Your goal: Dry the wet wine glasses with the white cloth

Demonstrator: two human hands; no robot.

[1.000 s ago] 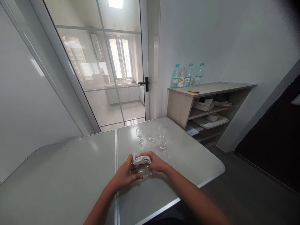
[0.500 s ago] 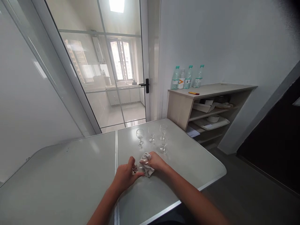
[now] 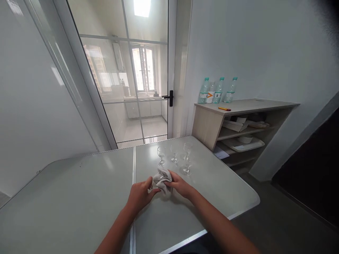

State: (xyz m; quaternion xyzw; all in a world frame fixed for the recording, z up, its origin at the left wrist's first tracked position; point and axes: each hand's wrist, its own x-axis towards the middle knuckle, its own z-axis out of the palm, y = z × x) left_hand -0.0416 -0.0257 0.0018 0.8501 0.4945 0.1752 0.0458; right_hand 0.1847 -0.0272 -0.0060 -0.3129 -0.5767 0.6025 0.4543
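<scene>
Clamping the fingers of the right hand on a crumpled cloth, at its right side. Pinching a glass in the fingers of the left hand, at the cloth's left edge, with most of it hidden by the cloth. Facing four other glasses, upright on the table beyond the cloth, and bottles farther off to its right, on a cabinet.

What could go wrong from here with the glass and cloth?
The held glass is mostly hidden by the cloth, so it might slip from the left hand unnoticed. The right hand sits close to a standing glass and could knock it over.
</scene>
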